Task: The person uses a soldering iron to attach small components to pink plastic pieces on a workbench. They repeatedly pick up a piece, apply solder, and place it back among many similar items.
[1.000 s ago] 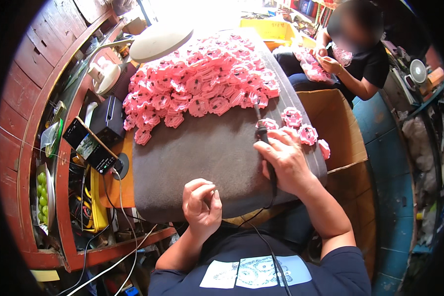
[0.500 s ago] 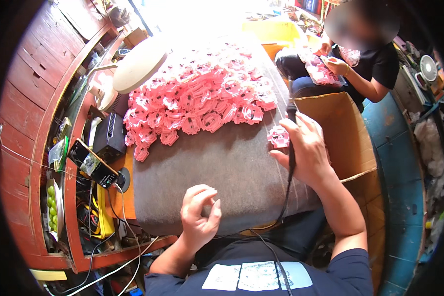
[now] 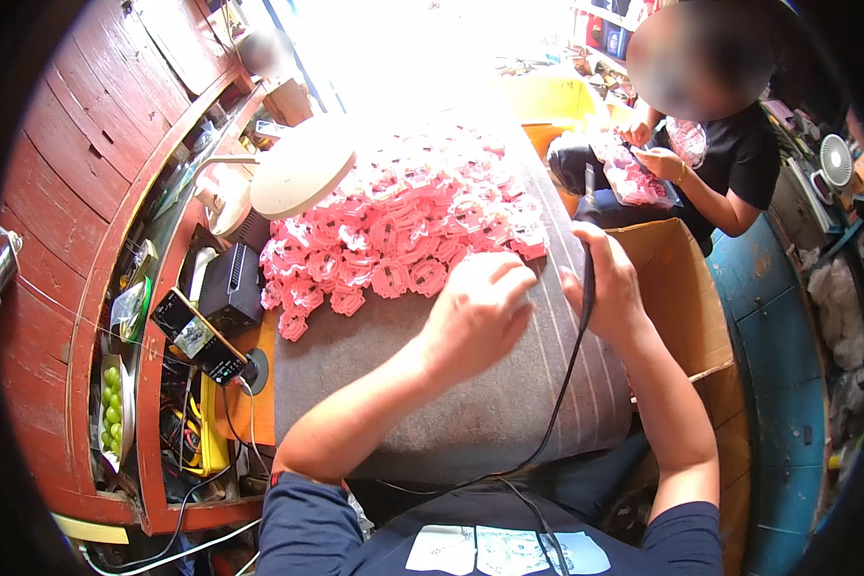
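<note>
A heap of pink plastic-looking pieces with small dark marks covers the far part of the grey padded work surface. My left hand hovers over the near right edge of the heap, its fingers curled in; whatever lies in them is hidden. To its right, my right hand is closed round the black handle of a corded soldering iron, whose metal tip points up and away. Its black cord hangs over the work surface toward my lap.
A round white lamp head hangs at the heap's left. A phone leans on a stand beside a black box. An open cardboard box stands at the right; beyond it another person handles pink pieces.
My left hand has moved up and right from the near edge to the heap. The pink piece by my right fingers is no longer visible; the soldering iron stays in that hand.
</note>
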`<state>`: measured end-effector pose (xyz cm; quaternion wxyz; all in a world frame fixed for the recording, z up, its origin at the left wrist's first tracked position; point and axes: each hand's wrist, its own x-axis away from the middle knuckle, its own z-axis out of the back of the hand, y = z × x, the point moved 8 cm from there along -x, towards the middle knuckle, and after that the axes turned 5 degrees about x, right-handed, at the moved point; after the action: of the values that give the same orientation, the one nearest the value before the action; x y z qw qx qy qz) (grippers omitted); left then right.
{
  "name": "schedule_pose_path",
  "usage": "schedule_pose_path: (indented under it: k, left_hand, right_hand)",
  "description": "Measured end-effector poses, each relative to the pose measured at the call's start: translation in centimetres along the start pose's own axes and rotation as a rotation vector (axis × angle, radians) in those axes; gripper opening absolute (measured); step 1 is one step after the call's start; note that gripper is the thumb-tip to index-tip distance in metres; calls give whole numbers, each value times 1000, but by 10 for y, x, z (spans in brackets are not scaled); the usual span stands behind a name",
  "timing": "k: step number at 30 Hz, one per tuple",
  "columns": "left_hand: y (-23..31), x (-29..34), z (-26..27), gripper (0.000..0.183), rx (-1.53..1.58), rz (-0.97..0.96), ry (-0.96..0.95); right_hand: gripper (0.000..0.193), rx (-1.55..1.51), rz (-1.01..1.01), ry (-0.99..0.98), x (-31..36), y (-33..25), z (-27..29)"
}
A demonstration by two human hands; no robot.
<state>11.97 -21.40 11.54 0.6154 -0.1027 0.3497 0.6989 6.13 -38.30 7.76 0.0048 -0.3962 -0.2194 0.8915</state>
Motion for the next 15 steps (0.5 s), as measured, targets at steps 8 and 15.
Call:
schedule_pose_path:
  k: [8, 15]
  left_hand:
    - [-86, -31, -11, 58, -435, 177, 104]
    - [-118, -44, -32, 46, -500, 326, -54]
  right_hand:
    - [58, -241, -61, -2, -67, 58, -102]
    - [61, -214, -66, -32, -88, 73, -114]
